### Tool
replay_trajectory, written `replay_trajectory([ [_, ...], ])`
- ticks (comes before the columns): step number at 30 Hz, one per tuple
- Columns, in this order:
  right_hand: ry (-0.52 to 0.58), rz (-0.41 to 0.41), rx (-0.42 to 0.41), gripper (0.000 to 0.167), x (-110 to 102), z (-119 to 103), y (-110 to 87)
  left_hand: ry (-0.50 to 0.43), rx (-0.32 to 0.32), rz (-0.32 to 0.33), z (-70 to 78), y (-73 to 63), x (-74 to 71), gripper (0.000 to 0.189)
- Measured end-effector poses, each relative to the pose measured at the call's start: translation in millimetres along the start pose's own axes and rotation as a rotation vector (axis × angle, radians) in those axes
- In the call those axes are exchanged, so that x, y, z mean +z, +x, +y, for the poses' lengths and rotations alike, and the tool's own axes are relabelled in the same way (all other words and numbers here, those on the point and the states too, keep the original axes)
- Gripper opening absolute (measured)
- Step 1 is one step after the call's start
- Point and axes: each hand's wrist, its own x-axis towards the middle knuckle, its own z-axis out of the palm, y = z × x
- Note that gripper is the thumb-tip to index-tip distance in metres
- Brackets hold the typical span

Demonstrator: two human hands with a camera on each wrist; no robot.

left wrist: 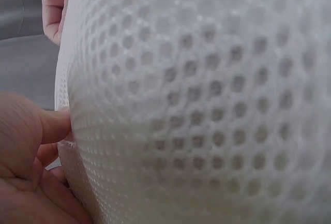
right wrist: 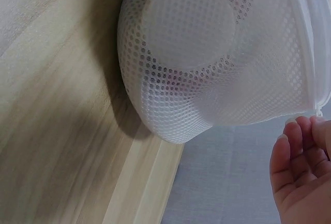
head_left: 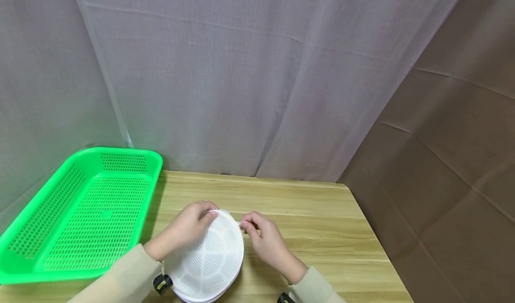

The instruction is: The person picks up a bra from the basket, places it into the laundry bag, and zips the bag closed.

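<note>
My left hand (head_left: 191,227) grips the far rim of a white mesh bag (head_left: 215,254), thumb on top, at the near middle of the table (head_left: 306,209). At the bag's far right edge, my right hand (head_left: 266,239) pinches a tiny piece, probably the zip pull (right wrist: 319,113), though it's too small to be sure. A green basket (head_left: 100,222) sits to the left.

Each plain, light beige sleeve (head_left: 124,274) has a small, blocky black device (head_left: 162,284) near its end.
</note>
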Motion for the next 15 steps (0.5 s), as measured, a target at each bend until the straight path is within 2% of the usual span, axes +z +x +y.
replay_trajectory([
  [6,-0.012,0.001,-0.007,0.008,-0.1,0.6,-0.4,0.006,0.002,0.008,-1.6,0.2,-1.6,0.009],
  [15,-0.019,0.009,-0.017,0.01,0.3,1.6,-0.2,0.017,0.021,0.067,-4.2,2.2,-2.5,0.009],
])
